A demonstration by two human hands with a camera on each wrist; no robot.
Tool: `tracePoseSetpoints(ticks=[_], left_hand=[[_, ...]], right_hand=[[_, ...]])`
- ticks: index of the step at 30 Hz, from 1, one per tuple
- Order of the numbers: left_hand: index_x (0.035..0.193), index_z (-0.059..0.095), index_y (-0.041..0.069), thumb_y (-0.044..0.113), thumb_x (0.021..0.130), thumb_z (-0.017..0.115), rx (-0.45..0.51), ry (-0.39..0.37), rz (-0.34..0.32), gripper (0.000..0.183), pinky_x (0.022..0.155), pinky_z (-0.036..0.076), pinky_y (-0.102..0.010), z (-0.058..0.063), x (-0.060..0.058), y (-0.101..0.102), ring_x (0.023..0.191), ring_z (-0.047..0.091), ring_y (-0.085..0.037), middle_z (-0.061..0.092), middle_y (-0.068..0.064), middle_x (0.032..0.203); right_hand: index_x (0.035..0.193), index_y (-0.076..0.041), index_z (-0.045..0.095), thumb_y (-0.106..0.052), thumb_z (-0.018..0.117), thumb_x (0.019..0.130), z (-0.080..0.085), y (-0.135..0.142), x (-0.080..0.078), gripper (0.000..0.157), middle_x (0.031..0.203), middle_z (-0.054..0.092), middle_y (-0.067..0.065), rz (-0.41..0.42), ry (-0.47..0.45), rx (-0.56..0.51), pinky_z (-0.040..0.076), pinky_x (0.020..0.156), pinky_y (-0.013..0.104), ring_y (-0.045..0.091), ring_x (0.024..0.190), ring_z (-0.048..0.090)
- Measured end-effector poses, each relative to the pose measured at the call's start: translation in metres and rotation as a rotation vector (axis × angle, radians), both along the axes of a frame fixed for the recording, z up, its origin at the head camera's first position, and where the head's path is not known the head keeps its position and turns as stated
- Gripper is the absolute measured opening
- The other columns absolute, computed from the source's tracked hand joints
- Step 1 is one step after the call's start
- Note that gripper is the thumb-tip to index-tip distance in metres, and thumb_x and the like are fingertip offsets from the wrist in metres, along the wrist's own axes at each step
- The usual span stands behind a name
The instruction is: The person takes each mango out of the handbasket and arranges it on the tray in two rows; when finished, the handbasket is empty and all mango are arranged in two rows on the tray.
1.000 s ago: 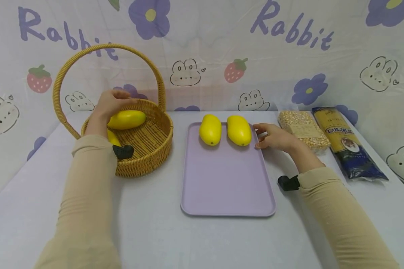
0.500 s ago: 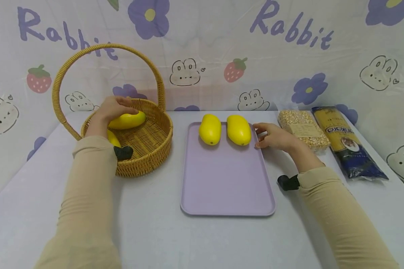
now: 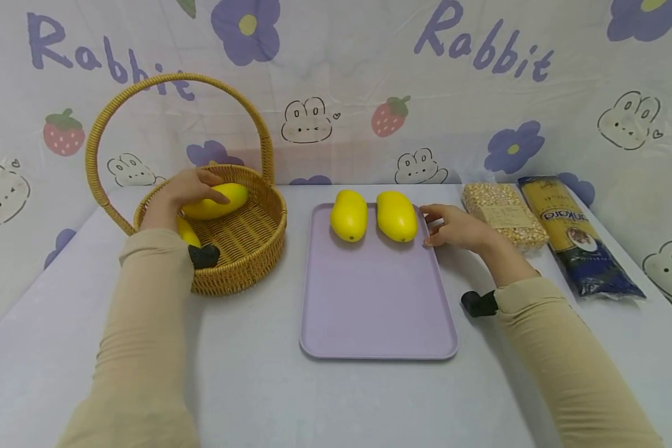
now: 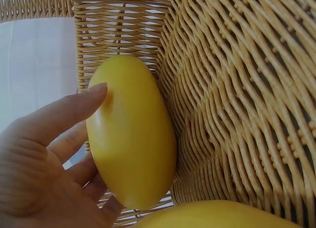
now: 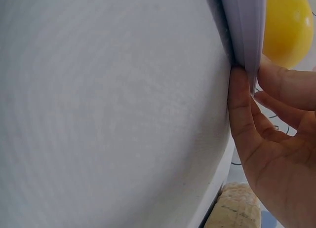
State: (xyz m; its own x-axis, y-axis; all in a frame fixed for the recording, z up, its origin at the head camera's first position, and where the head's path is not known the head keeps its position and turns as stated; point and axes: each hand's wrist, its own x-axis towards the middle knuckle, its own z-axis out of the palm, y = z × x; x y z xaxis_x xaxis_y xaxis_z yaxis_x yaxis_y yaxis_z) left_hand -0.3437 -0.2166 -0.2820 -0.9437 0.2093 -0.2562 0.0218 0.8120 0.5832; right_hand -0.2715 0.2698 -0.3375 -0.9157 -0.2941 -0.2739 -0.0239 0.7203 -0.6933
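Observation:
At the left, inside a wicker basket (image 3: 241,283), my left hand (image 3: 182,190) grips a yellow mango (image 3: 229,202). The left wrist view shows the thumb over the top of this mango (image 4: 133,139) and the other fingers behind it, partly hidden. A second mango (image 3: 187,233) lies nearer in the basket, mostly covered by the wrist. Two more mangoes, a left one (image 3: 349,216) and a right one (image 3: 397,216), lie side by side at the far end of a lilac tray (image 3: 378,298). My right hand (image 3: 453,227) pinches the tray's right edge near its far corner.
The basket's tall handle (image 3: 182,76) arches above the left hand. Right of the tray lie a clear pack of corn kernels (image 3: 506,218) and a gold-and-blue packet (image 3: 579,236). A printed curtain (image 3: 347,62) hangs behind the white table (image 3: 252,373).
My left hand has lowered onto the far mango in the basket and closed around it. That mango has tilted, its right end shifting slightly right. The right hand stays at the tray.

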Motion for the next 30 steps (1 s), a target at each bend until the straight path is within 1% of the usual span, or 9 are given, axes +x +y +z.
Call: tracePoseSetpoints(ticks=[3, 9, 13, 18, 21, 23, 26, 28, 30], left_hand=[[0.148, 0.042, 0.004, 0.027, 0.091, 0.066, -0.013, -0.008, -0.013, 0.067, 0.124, 0.017, -0.058, 0.000, 0.001, 0.001, 0.150, 0.020, -0.044, 0.030, -0.022, 0.160], [0.149, 0.041, 0.006, 0.023, 0.091, 0.066, -0.024, -0.050, -0.058, 0.066, 0.123, 0.017, -0.060, -0.002, 0.001, 0.001, 0.148, 0.023, -0.044, 0.030, -0.022, 0.159], [0.148, 0.041, 0.007, 0.021, 0.090, 0.066, -0.016, -0.073, -0.061, 0.065, 0.122, 0.018, -0.060, -0.003, 0.001, 0.001, 0.144, 0.026, -0.043, 0.031, -0.022, 0.158], [0.149, 0.038, 0.010, 0.020, 0.089, 0.066, 0.022, -0.142, -0.053, 0.067, 0.118, 0.027, -0.059, -0.006, 0.002, 0.000, 0.133, 0.031, -0.040, 0.029, -0.023, 0.156], [0.151, 0.035, 0.010, 0.022, 0.090, 0.065, 0.036, -0.178, -0.072, 0.069, 0.116, 0.030, -0.061, -0.003, 0.004, 0.001, 0.133, 0.032, -0.041, 0.027, -0.023, 0.156], [0.153, 0.032, 0.011, 0.025, 0.092, 0.064, 0.068, -0.194, -0.083, 0.070, 0.116, 0.031, -0.062, 0.001, 0.006, 0.002, 0.136, 0.032, -0.041, 0.022, -0.021, 0.160], [0.155, 0.025, 0.015, 0.026, 0.094, 0.063, 0.176, -0.240, -0.103, 0.073, 0.119, 0.031, -0.059, 0.011, 0.009, 0.003, 0.138, 0.034, -0.037, 0.021, -0.017, 0.161], [0.156, 0.021, 0.018, 0.027, 0.094, 0.063, 0.250, -0.268, -0.116, 0.075, 0.120, 0.032, -0.056, 0.017, 0.011, 0.004, 0.136, 0.037, -0.033, 0.022, -0.014, 0.160], [0.156, 0.021, 0.020, 0.026, 0.095, 0.062, 0.307, -0.295, -0.147, 0.074, 0.119, 0.035, -0.051, 0.023, 0.013, 0.006, 0.133, 0.040, -0.029, 0.028, -0.010, 0.156]], right_hand=[[0.154, 0.005, 0.021, -0.004, 0.064, 0.089, 0.000, 0.000, 0.000, 0.078, 0.152, 0.032, 0.032, 0.000, 0.000, -0.007, 0.038, 0.115, 0.058, 0.044, 0.131, 0.044], [0.154, 0.006, 0.021, -0.004, 0.064, 0.089, 0.000, 0.000, 0.001, 0.078, 0.152, 0.031, 0.033, -0.001, -0.003, -0.013, 0.037, 0.115, 0.058, 0.044, 0.131, 0.043], [0.154, 0.005, 0.021, -0.004, 0.064, 0.089, 0.000, 0.000, 0.002, 0.078, 0.152, 0.031, 0.032, -0.004, -0.005, -0.013, 0.037, 0.115, 0.058, 0.044, 0.131, 0.043], [0.154, 0.005, 0.021, -0.004, 0.064, 0.089, -0.001, -0.001, 0.002, 0.078, 0.152, 0.031, 0.032, 0.000, -0.006, -0.015, 0.038, 0.114, 0.057, 0.044, 0.131, 0.044], [0.154, 0.005, 0.021, -0.004, 0.064, 0.090, 0.000, -0.002, 0.002, 0.078, 0.152, 0.032, 0.032, -0.001, -0.003, -0.013, 0.038, 0.114, 0.057, 0.043, 0.130, 0.044], [0.154, 0.005, 0.021, -0.005, 0.064, 0.089, 0.000, -0.002, 0.002, 0.078, 0.152, 0.032, 0.032, -0.002, 0.000, -0.010, 0.038, 0.114, 0.057, 0.043, 0.130, 0.044], [0.154, 0.005, 0.021, -0.005, 0.064, 0.089, 0.000, -0.001, 0.001, 0.079, 0.152, 0.031, 0.032, -0.001, 0.002, -0.011, 0.037, 0.114, 0.058, 0.044, 0.131, 0.044], [0.154, 0.005, 0.021, -0.004, 0.064, 0.089, 0.000, -0.001, 0.001, 0.078, 0.152, 0.031, 0.032, -0.001, 0.002, -0.010, 0.037, 0.115, 0.058, 0.044, 0.131, 0.044], [0.154, 0.005, 0.021, -0.004, 0.064, 0.089, 0.001, -0.001, 0.001, 0.078, 0.152, 0.032, 0.032, 0.000, 0.004, -0.008, 0.037, 0.115, 0.058, 0.044, 0.130, 0.044]])
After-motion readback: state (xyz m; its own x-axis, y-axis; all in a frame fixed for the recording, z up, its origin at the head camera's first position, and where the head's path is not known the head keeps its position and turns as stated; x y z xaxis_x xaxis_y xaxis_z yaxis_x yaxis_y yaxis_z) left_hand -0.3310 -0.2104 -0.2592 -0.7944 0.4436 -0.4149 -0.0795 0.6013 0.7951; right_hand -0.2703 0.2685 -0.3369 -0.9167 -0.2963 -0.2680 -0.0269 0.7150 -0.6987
